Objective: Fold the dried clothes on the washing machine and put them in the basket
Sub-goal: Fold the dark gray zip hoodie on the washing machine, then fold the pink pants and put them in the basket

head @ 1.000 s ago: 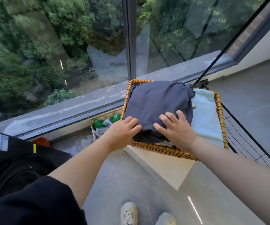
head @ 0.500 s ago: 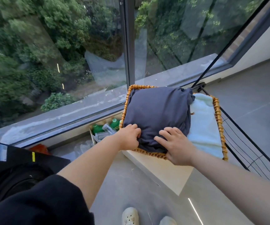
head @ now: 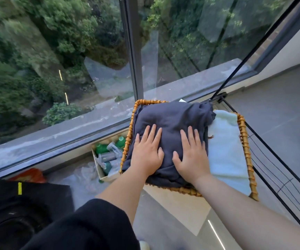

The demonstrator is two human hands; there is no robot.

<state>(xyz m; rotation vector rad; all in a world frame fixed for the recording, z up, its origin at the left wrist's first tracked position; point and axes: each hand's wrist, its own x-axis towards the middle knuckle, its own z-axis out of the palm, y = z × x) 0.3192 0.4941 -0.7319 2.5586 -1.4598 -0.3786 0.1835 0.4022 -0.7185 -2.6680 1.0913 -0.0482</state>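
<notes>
Dark folded garment [head: 172,120] is down in the wicker basket [head: 244,141], filling its left side and lying over a pale green towel [head: 224,147] that shows on the right. Both hands are on top of it. The left hand [head: 148,154] lies flat with fingers straight and fanned, close to the basket's left rim. The right hand [head: 190,156] lies flat just beside it, thumbs nearly meeting, and neither grips anything. So the bundle lies directly under both palms, straight ahead, with neither hand nearer. It looks roughly square, perhaps a touch wider across, though the bunched far-right corner makes that hard to call. This reads as a pressing-down, and lifting clear would follow. Left of the basket are green bottles [head: 100,148] in a box, and at lower left a black appliance [head: 37,195], probably the washing machine.
</notes>
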